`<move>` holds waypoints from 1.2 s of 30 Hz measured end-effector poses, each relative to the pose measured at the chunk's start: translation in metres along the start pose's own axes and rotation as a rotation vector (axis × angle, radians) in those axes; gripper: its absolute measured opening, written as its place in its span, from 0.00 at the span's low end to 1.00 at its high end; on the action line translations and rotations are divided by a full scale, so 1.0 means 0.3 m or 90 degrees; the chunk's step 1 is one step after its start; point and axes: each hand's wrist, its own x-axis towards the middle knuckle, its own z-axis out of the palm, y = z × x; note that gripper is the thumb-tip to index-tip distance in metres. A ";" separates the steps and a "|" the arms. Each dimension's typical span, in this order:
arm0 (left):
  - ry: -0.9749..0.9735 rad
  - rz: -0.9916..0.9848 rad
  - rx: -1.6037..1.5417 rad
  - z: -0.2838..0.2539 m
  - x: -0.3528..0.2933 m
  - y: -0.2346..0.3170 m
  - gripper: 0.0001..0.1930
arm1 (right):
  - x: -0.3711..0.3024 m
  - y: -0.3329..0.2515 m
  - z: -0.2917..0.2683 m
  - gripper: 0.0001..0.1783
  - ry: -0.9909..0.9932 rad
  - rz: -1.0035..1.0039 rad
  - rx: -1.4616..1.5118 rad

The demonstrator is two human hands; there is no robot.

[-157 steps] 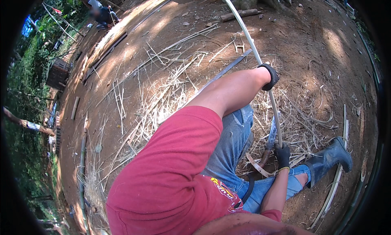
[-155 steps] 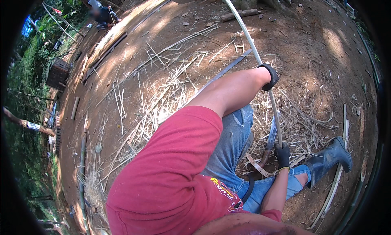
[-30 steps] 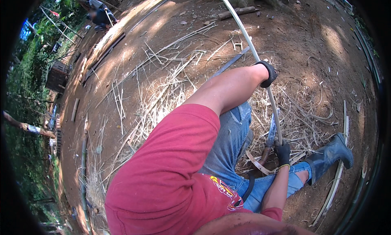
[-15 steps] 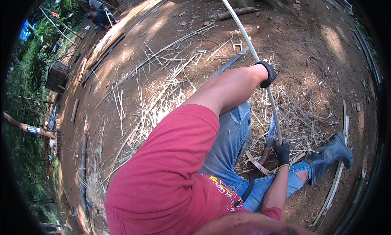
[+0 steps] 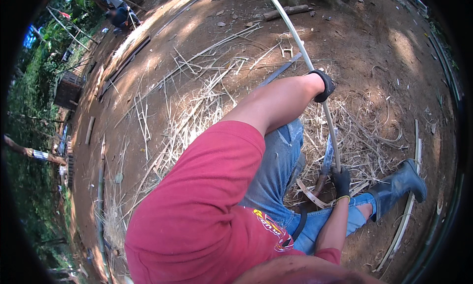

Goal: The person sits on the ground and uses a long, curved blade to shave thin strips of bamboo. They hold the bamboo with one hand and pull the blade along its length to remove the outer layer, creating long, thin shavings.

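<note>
A long, pale bamboo strip point(image 5: 295, 35) runs from the top of the view down to the right of my bent knee. My left hand point(image 5: 323, 86), in a black glove, is closed around its middle; the fingers are partly hidden behind the wrist. Lower down, my right hand point(image 5: 341, 182), also gloved, grips the strip near its bottom end. Just left of that hand, a machete point(image 5: 328, 156) has its blade pointing up and its brown handle point(image 5: 320, 185) beside my leg. Whether the right hand touches the machete, I cannot tell. A curved strip point(image 5: 310, 194) lies beneath the handle.
Thin shavings point(image 5: 374, 136) and split strips point(image 5: 197, 107) litter the dirt around my legs. A flat bar point(image 5: 280, 70) lies beyond my left arm. My rubber boot point(image 5: 401, 183) is at the right, beside long slats point(image 5: 409, 210). Another person point(image 5: 119, 18) crouches far left.
The bamboo strip and both hands have shifted very slightly upward in the view. Both hands keep their hold on the strip.
</note>
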 end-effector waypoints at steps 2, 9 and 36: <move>-0.010 -0.031 0.001 0.014 -0.050 -0.006 0.15 | -0.003 -0.091 0.006 0.24 -0.017 0.000 -0.006; -0.004 -0.003 0.018 0.022 -0.007 -0.012 0.16 | -0.015 -0.078 0.004 0.24 0.027 -0.013 -0.036; -0.008 -0.024 -0.007 0.016 -0.035 -0.011 0.16 | 0.017 -0.003 0.050 0.18 0.110 -0.136 -0.079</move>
